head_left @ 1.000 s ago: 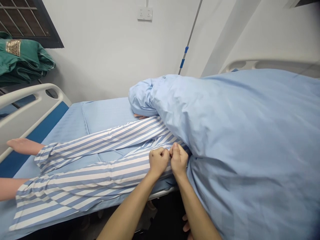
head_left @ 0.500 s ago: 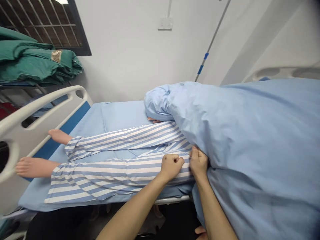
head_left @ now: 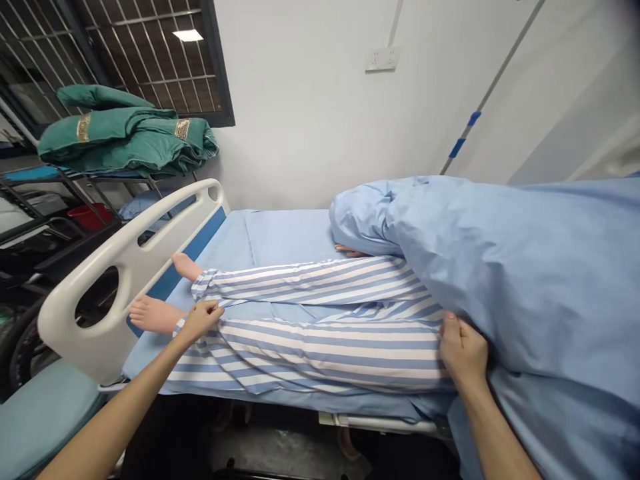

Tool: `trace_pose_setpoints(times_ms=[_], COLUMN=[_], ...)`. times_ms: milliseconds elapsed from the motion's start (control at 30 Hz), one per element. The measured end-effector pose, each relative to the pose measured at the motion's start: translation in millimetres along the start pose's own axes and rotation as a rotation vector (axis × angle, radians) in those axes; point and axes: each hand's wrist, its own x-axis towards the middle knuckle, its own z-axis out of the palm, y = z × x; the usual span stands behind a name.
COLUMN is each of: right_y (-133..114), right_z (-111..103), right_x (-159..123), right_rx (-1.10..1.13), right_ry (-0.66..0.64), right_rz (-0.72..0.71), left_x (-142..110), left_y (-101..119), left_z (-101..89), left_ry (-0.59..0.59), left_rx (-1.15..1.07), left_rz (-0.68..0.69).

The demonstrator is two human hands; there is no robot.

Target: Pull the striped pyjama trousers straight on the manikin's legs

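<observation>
Blue-and-white striped trousers (head_left: 330,340) cover the legs of a figure lying on the bed. Its bare feet (head_left: 156,315) point left. My left hand (head_left: 200,320) is closed at the lower end of the near trouser leg, by the ankle, with the cloth bunched at its fingers. At the hip, my right hand (head_left: 464,350) is closed on the upper part of the trousers, right against the edge of a blue quilt (head_left: 545,267). The quilt hides the figure's upper body. Some fingers (head_left: 350,251) of the figure show under its far edge.
A white and blue footboard (head_left: 100,287) stands at the bed's left end. Beyond it are folded green covers (head_left: 130,137) on a rack and a red bucket (head_left: 90,215). A light blue sheet (head_left: 285,230) covers the mattress. Wall sockets (head_left: 383,59) are behind.
My left hand has moved left from the thigh, where it was a fist, to the trouser leg's lower end. My right hand stays at the hip. The view has swung left.
</observation>
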Motion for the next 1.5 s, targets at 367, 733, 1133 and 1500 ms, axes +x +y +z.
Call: trace_pose_setpoints(times_ms=[367, 733, 1133, 1500], right_y=[3, -5, -2, -31], right_z=[5, 6, 6, 14], right_x=[1, -1, -2, -4], right_rx=[-0.127, -0.189, -0.248, -0.241], right_ry=[0.04, 0.054, 0.058, 0.052], right_rz=[-0.015, -0.045, -0.023, 0.059], left_x=[32, 50, 28, 21], left_y=[-27, -36, -69, -34], left_z=[-6.5, -18.8, -39.1, -37.6], left_ry=[-0.32, -0.241, -0.027, 0.078], left_rx=[0.151, 0.087, 0.264, 0.082], left_rz=[-0.042, -0.251, -0.554, -0.054])
